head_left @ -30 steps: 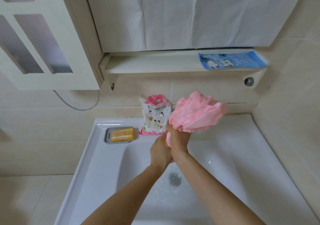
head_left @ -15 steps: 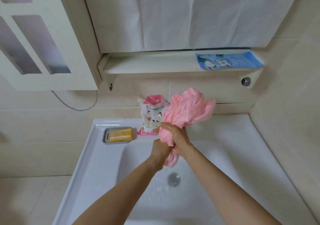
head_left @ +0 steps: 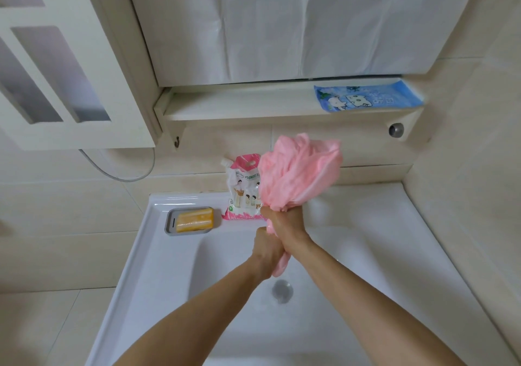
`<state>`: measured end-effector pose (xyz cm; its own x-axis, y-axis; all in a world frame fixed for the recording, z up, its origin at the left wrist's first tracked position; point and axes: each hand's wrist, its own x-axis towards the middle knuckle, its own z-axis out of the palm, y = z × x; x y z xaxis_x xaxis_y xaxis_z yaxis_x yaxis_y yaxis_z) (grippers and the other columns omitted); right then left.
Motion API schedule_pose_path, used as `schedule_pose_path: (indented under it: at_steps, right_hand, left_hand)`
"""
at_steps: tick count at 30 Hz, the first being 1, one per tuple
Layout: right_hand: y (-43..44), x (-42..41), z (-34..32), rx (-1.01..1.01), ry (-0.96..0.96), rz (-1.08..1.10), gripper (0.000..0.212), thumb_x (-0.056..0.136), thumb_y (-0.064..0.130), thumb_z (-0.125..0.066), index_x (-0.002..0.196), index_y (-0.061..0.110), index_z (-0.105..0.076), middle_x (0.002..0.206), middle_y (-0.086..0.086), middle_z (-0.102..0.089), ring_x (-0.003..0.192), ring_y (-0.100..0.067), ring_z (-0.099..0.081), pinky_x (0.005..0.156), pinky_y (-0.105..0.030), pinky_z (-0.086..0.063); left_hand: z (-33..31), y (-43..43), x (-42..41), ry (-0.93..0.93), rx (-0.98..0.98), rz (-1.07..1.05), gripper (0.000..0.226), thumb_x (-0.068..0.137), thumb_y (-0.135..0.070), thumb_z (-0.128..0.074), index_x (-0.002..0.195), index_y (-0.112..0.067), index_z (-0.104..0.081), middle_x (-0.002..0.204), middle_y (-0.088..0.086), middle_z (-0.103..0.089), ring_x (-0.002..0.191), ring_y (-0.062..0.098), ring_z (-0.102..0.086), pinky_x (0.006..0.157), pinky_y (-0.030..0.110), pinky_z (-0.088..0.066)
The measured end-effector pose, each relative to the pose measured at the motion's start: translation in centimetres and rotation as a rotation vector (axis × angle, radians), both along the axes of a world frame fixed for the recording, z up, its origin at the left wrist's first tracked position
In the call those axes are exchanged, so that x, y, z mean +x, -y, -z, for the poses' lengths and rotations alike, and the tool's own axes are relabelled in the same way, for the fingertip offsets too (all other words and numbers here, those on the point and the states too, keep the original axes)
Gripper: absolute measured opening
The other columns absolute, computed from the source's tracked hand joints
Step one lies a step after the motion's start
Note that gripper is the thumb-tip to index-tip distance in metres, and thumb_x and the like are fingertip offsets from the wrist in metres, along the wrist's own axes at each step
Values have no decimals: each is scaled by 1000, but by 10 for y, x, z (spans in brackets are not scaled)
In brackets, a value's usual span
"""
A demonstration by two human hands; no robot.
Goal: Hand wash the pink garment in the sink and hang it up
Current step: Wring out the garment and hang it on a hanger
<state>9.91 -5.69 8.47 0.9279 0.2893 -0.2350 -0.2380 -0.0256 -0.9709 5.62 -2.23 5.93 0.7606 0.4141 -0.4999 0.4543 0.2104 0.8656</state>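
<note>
While my right hand (head_left: 284, 226) and left hand (head_left: 267, 253) clench the twisted pink garment (head_left: 298, 176) above the sink (head_left: 174, 267) drain, its bulk bunched beyond them, I judge washing done, wringing underway, hanging left.

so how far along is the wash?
Late stage. Both hands, left and right, are clamped around the bunched pink garment above the sink, apparently wringing it. No standing water around the drain, so soaking looks finished. Hanging it up is left.
</note>
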Motion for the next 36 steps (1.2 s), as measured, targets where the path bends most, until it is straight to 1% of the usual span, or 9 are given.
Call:
schedule_pose_path:
  at_steps: [8, 11, 16, 20, 24, 27, 29, 31, 36]
  right_hand:
    - [-1, -5, -5, -5, 43, 31, 26, 79, -1, -59, 64, 13, -44, 48, 6, -40, 46, -11, -39, 48, -21, -33]
    - [-4, 5, -15, 127, -58, 109, 18, 57, 3, -63, 72, 8, -52, 57, 1, -51, 57, -18, -50, 61, -29, -42]
    - [-3, 25, -16, 247, -167, 151, 55, 34, 15, -67, 86, 2, -55, 77, -15, -58, 64, -28, -57, 61, -35, -48]
    - [2, 24, -11, 347, -221, 173, 46, 40, 13, -69, 81, 4, -50, 58, -13, -50, 52, -25, -52, 53, -33, -43]
    - [3, 19, 0, 466, -208, 205, 50, 52, 11, -73, 97, 6, -53, 64, -8, -52, 54, -22, -55, 60, -35, -46]
    - [3, 16, 7, 505, -203, 241, 56, 50, 14, -77, 100, 5, -56, 71, -7, -56, 59, -21, -57, 63, -35, -48]
    - [5, 15, 11, 498, -225, 190, 60, 55, 15, -78, 110, 2, -56, 79, -7, -60, 60, -18, -61, 61, -34, -51]
    - [12, 20, 12, 478, -272, 59, 76, 57, 23, -85, 123, 1, -54, 88, -6, -63, 71, -20, -64, 63, -35, -54]
    - [40, 37, 10, 338, -246, -465, 93, 55, 52, -86, 129, 5, -53, 120, -17, -65, 105, -30, -64, 75, -34, -55]
  left_hand:
    - [-4, 0, -4, 23, 102, 35, 17, 79, -7, -50, 65, -5, -41, 47, 3, -42, 40, 9, -37, 36, 16, -28]
    - [-15, -1, -7, 79, 137, 24, 12, 65, -6, -47, 55, -8, -41, 37, -1, -40, 32, 6, -36, 35, 14, -26]
    - [-24, -8, -8, 175, 267, 174, 4, 69, -10, -50, 71, -13, -51, 41, -7, -51, 40, 8, -46, 44, 17, -38]
    - [-21, -10, -18, 260, 191, 275, 45, 66, -13, -65, 108, -21, -49, 77, -3, -63, 56, 6, -60, 53, 18, -49]
    - [-11, -11, -22, 279, 73, 233, 62, 56, -10, -66, 113, -28, -51, 91, -1, -65, 74, 8, -63, 62, 20, -51]
    - [-3, -11, -26, 253, -111, 223, 70, 56, -3, -63, 121, -26, -54, 100, 6, -68, 86, 20, -63, 76, 40, -57]
    - [-4, -12, -29, 191, -232, 226, 60, 58, 1, -63, 115, -17, -58, 97, 11, -68, 83, 25, -63, 77, 46, -58]
    - [-12, -14, -26, 104, -238, 201, 39, 63, 6, -65, 100, -4, -62, 77, 13, -65, 65, 21, -60, 59, 31, -54]
    - [-27, -22, -12, -78, 54, 249, 11, 76, -5, -69, 74, -9, -59, 52, 5, -46, 33, 9, -30, 39, 16, -19]
